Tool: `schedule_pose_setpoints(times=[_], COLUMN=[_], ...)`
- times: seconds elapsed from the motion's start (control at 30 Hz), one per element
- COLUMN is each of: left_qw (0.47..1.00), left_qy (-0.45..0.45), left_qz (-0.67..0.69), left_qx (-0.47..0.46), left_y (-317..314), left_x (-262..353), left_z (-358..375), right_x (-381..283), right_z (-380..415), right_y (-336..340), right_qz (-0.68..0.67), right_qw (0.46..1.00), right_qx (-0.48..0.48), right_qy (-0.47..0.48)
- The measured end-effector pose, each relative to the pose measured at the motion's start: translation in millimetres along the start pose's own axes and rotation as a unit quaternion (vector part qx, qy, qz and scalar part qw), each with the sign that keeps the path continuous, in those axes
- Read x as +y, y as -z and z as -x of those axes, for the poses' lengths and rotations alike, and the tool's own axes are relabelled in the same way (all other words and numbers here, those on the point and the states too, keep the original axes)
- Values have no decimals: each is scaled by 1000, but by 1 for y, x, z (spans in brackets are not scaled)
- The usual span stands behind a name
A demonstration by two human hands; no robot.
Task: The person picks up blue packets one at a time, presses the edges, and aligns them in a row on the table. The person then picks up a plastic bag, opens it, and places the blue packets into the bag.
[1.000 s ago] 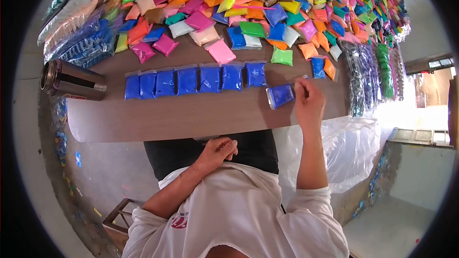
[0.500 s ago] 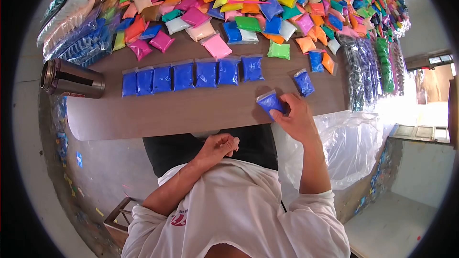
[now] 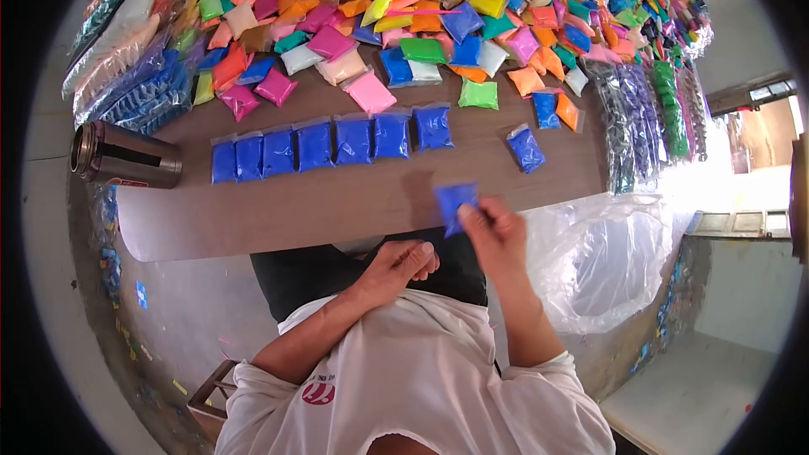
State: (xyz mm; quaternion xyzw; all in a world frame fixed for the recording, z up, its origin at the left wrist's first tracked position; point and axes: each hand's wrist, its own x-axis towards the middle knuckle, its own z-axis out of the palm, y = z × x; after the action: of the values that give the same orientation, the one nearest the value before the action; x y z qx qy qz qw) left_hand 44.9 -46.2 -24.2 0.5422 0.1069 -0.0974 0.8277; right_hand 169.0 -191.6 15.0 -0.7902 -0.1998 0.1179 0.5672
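My right hand (image 3: 495,236) pinches a small blue packet (image 3: 456,206) by its right side, raised over the table's front edge. My left hand (image 3: 399,267) rests near my lap with its fingers curled; whether anything is inside them is hidden. Several blue packets (image 3: 314,144) stand side by side in a row across the middle of the brown table (image 3: 337,202). Apart from the row, to the right, lies a single tilted blue packet (image 3: 526,149).
A metal cup (image 3: 126,156) lies on its side at the table's left. Piled packets of many colours (image 3: 421,25) cover the back. Strips of packets (image 3: 632,126) hang at the right, above a clear plastic bag (image 3: 598,261).
My right hand has moved left and nearer to my body, bringing the blue packet with it. The packet is turned more upright. My left hand has shifted slightly to the right.
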Motion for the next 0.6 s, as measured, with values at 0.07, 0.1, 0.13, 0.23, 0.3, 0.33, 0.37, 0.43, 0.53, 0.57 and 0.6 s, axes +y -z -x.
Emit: schedule_pose_setpoints(times=[0.07,0.1,0.13,0.23,0.3,0.33,0.37,0.43,0.53,0.57,0.6], left_qw=[1000,999,998,996,996,996,995,994,995,995,995], left_qy=[0,5,10,44,37,34,42,60,49,53,57], left_qz=[-20,-37,-53,-64,-63,-63,-64,-64,-52,-43,-33], left_qx=[17,22,28,32,46,53,57,64,72,74,76], left_y=[-1,0,0,1,4,6,7,8,12,12,13], left_x=[2,4,6,12,6,4,6,9,5,3,1], left_z=[-2,-1,0,6,8,8,9,10,10,10,9], right_x=[-11,-10,-6,-4,-3,-3,-2,-2,-4,-6,-6], right_z=[-27,-40,-54,-82,-93,-97,-100,-101,-103,-103,-104], right_y=[10,11,11,5,-2,-5,-7,-6,-6,-5,-6], right_qz=[-3,26,55,126,167,188,209,243,272,279,279], right_qw=[995,995,994,986,979,975,971,963,958,956,956], right_qx=[70,78,84,108,115,112,110,98,86,83,81], right_qy=[-66,-52,-39,6,29,35,41,55,41,29,31])
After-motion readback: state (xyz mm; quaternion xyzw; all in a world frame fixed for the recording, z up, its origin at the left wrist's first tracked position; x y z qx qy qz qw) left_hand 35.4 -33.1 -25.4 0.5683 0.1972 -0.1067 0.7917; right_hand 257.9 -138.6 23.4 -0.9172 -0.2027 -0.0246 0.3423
